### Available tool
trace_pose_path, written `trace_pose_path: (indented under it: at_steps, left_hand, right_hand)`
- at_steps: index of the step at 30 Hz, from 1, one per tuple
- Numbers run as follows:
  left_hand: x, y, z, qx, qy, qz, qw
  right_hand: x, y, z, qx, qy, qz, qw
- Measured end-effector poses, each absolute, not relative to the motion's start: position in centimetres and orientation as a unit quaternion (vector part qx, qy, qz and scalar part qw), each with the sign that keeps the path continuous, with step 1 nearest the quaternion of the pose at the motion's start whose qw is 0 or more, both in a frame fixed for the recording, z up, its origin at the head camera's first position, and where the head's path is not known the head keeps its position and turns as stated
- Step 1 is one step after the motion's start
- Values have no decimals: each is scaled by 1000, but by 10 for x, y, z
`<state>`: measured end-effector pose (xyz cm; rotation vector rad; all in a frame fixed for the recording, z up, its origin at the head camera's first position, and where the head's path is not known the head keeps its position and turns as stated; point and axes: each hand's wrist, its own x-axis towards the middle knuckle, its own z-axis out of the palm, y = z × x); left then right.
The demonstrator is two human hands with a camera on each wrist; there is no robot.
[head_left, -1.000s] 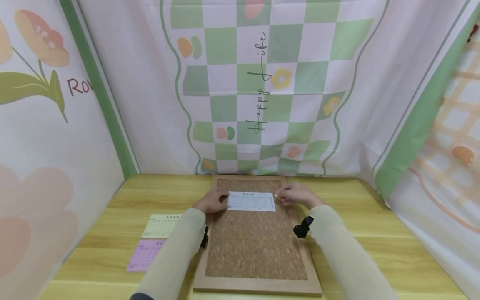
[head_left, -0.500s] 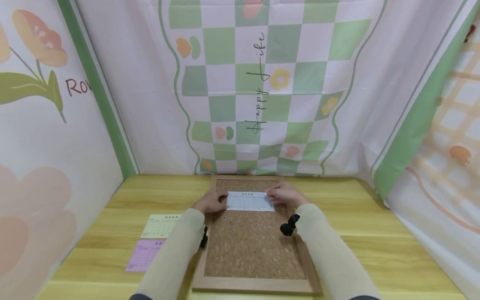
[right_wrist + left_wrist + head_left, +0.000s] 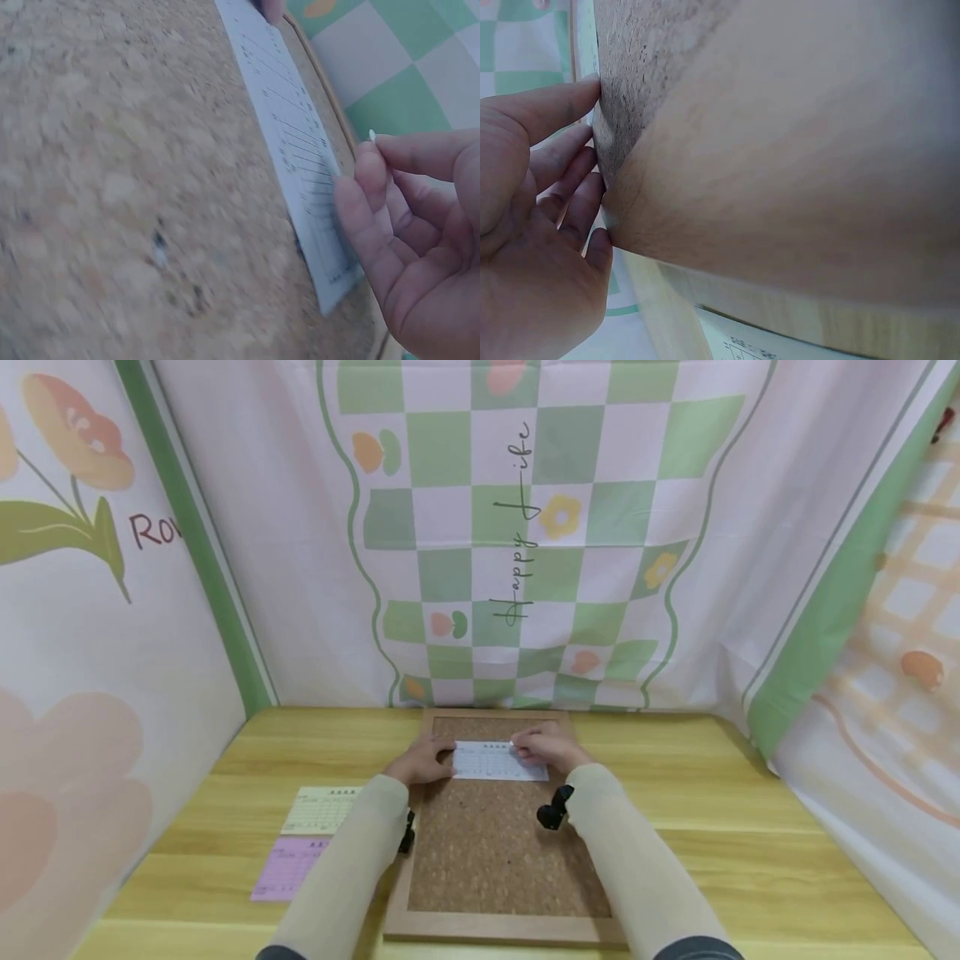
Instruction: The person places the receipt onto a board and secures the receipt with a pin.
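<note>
A white printed slip of paper (image 3: 487, 764) lies flat across the upper part of the framed cork board (image 3: 510, 852). My left hand (image 3: 420, 762) rests at the slip's left end, its fingers extended and touching; in the left wrist view the fingertips (image 3: 592, 201) meet the board's surface and frame. Over the slip's upper right part is my right hand (image 3: 551, 747). Its thumb and index finger pinch a small white pushpin (image 3: 372, 136), of which only a tip shows in the right wrist view. Part of the slip's right end is hidden by that hand.
A yellow printed slip (image 3: 318, 811) and a pink one (image 3: 288, 867) lie on the wooden table (image 3: 750, 860) left of the board, partly covered by the left sleeve (image 3: 352, 860). A checkered curtain (image 3: 540, 568) hangs behind the table.
My right hand has moved left, from beside the slip's right edge to over its upper right part, still pinching the small white pushpin. The left hand and the slip have stayed in place.
</note>
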<state>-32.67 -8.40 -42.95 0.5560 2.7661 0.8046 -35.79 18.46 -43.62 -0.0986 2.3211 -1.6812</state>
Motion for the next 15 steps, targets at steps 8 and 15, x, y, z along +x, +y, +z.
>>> trace_pose_path:
  at_steps: [8,15]
  left_hand:
    - [-327,-84,-431,189,937,274,103]
    - [-328,-84,-431,186,938,272,105]
  right_hand:
    - [-358,169,-439,-6,819,-563,109]
    - [-360,162,-438,-4,831,-548,93]
